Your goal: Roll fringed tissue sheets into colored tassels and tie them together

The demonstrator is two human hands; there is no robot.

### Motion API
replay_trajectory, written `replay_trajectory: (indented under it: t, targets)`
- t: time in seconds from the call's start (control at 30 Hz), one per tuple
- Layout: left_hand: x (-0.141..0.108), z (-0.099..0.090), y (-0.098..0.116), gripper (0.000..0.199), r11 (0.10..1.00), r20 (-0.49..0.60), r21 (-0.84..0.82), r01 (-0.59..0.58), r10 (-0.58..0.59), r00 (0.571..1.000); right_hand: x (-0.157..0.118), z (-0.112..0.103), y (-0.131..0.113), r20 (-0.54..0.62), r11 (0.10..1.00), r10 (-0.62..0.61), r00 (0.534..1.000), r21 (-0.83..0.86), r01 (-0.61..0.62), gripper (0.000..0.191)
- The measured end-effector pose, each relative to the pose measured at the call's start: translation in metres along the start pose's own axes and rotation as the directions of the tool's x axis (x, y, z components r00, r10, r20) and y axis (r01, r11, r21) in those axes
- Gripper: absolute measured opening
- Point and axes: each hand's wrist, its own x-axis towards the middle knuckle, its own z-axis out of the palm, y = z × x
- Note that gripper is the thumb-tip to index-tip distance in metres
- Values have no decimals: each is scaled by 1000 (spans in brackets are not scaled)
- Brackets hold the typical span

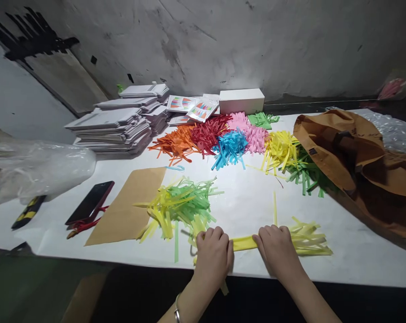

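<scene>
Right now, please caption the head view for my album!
Left hand and right hand hold a yellow bundle near green and yellow strips.

On the left lies clear plastic (64, 166), a black-and-yellow handle (27, 214) at its near side and a phone (90, 202) to the right. Farther back stand stacked white packs (110, 130) and a white box (241, 101); a brown bag (344, 148) slumps at right.

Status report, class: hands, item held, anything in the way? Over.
Left hand and right hand gripping yellow fringed bundle. Fringe spread past right hand. Yellow-and-green strip pile close by left hand, possibly crowding it.
</scene>
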Motion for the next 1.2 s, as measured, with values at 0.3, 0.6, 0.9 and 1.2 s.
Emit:
replay_trajectory:
  t: [0.3, 0.6, 0.9, 1.2]
  targets:
    - [10, -3, -1, 19, 999, 79, 47, -9, 6, 997, -2, -20, -13, -79, 977, -142, 987, 146, 153, 13]
    - [-1, 5, -6, 13, 922, -150, -175, -346, 322, 935, -4, -10, -23, -56, 962, -169, 984, 210, 178, 21]
    - [-5, 1, -6, 18, 929, -119, -308, -208, 179, 977, -16, -11, -10, -38, 984, -88, 995, 149, 93, 21]
    - [6, -5, 11, 18, 996, 53, -83, 19, -15, 999, -8, -5, -8, 3, 999, 42, 999, 9, -42, 22]
